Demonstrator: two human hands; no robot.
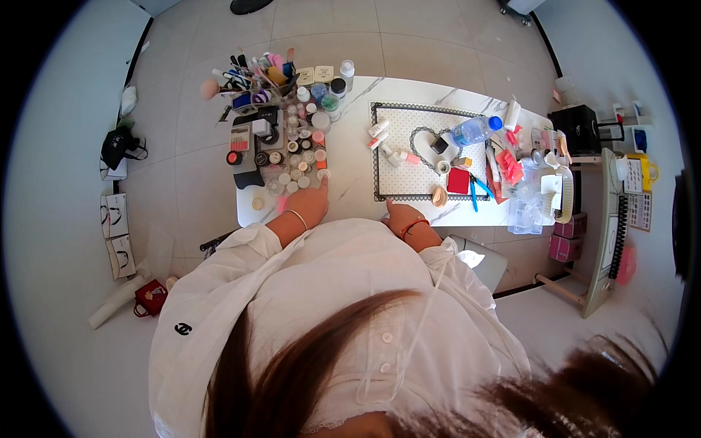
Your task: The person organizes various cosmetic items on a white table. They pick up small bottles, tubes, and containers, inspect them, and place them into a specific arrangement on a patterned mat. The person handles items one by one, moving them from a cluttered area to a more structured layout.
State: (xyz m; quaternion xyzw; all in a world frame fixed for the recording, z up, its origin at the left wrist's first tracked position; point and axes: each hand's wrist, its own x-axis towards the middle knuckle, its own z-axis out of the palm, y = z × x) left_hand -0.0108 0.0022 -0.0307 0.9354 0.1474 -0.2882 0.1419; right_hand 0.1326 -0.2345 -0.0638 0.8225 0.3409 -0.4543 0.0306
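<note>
My left hand [308, 203] is at the near edge of the white marbled table [345, 159], its index finger extended to a small round jar [323, 174] at the corner of a cluster of jars. Whether it grips that jar I cannot tell. My right hand [406, 218] rests at the table's near edge, its index finger by the corner of a dotted mat [402, 180] with black lace trim; its palm side is hidden. On the mat lie small bottles [391, 155], a black square item [439, 144], a red square item [458, 180] and a water bottle [475, 131].
Behind the jars stands an organizer full of makeup brushes [249, 79]. Blue-handled pliers [475, 189] lie at the mat's right edge. Clear plastic boxes [527, 213] and a cream basket [564, 194] crowd the table's right end. A black suitcase [575, 128] stands beyond it.
</note>
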